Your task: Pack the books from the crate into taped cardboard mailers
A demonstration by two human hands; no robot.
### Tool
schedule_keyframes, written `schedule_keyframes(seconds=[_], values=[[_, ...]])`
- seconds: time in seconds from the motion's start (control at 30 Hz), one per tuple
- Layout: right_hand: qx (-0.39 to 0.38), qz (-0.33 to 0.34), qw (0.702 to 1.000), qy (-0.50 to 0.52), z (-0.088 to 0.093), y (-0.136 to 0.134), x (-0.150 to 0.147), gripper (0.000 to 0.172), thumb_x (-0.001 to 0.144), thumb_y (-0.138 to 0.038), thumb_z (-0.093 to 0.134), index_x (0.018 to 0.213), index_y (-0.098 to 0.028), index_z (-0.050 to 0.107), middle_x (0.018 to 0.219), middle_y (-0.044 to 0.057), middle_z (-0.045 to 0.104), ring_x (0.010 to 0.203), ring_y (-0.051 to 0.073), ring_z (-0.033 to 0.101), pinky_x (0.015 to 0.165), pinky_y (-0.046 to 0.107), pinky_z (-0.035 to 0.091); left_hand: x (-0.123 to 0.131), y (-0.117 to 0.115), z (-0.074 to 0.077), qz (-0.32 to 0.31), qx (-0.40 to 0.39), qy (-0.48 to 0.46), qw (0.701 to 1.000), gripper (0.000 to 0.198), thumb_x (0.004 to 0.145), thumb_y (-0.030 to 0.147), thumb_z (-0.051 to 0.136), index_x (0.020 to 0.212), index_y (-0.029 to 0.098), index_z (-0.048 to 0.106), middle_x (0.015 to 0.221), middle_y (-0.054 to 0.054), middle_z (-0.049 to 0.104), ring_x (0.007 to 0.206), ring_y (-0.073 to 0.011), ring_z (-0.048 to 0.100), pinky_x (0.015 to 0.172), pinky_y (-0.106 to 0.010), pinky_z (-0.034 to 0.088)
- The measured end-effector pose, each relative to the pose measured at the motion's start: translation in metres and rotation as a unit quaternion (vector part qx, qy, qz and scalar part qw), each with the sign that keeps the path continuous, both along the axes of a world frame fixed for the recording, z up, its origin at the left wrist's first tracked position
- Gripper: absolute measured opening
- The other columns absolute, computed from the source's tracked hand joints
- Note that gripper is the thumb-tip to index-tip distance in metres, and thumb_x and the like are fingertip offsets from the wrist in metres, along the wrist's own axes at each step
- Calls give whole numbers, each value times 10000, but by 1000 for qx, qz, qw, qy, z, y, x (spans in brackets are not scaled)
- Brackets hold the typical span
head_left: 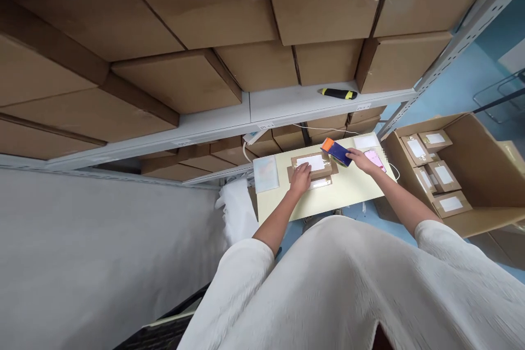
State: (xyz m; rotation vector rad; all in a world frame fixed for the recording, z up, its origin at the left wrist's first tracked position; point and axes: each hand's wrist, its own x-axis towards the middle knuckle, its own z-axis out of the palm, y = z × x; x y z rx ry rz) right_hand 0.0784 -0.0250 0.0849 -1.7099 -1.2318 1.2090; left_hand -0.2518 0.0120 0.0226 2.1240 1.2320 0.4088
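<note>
Cardboard, flat and stiff, is under your left hand [301,178]: the palm lies spread open on the near left corner of the flat brown box [315,165] with the white label, pressing down and gripping nothing. Your right hand [360,159] is closed round one end of the blue and orange packet [336,151], held tilted just above the box's right edge, a little right of the frame's centre. The packet looks light and rigid, with a glossy skin that could slip, so a pinch across its narrow sides seems safest. The box is probably light too, and best taken by its long edges. Both sit over the pale yellow table [348,194]. A pink phone [375,160] lies just beside your right hand. Further right stands an open carton [484,175] of similar labelled boxes; above, on the grey shelf [283,106], lies a yellow and black knife [338,93]
</note>
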Motion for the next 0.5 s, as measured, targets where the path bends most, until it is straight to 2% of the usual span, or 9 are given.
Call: schedule_keyframes(seconds=[0.13, 0.3, 0.43, 0.5], values=[[1, 49, 998, 50, 15, 36, -40, 315, 856, -501, 640, 977, -227, 735, 1001, 41, 767, 1030, 282, 657, 959, 387, 524, -6, 4, 0, 6, 13, 22, 1000, 387, 975, 144, 569, 1315, 206, 744, 1592, -162, 606, 1504, -352, 547, 1280, -547, 454], [-28, 55, 998, 20, 13, 49, -70, 290, 846, -515, 604, 854, -227, 641, 865, 19, 685, 880, 231, 603, 810, 343, 491, -13, 2, 6, 11, 41, 87, 995, 410, 989, 122, 535, 1343, 219, 719, 1511, -147, 655, 1455, -340, 572, 1232, -532, 470], [-39, 65, 997, -30, 15, 47, -72, 397, 885, -630, 648, 916, -234, 628, 916, 28, 706, 892, 238, 633, 814, 345, 505, -17, -1, 11, 2, 42, 100, 994, 488, 964, 64, 518, 1391, 219, 697, 1566, -144, 628, 1463, -337, 568, 1194, -516, 486], [-40, 97, 993, -52, 17, 45, -71, 508, 830, -690, 768, 1023, -239, 633, 994, 37, 736, 934, 247, 663, 842, 343, 522, -18, 0, 12, -1, 41, 101, 994, 493, 970, 62, 507, 1401, 209, 696, 1567, -152, 630, 1463, -342, 570, 1190, -517, 488]])
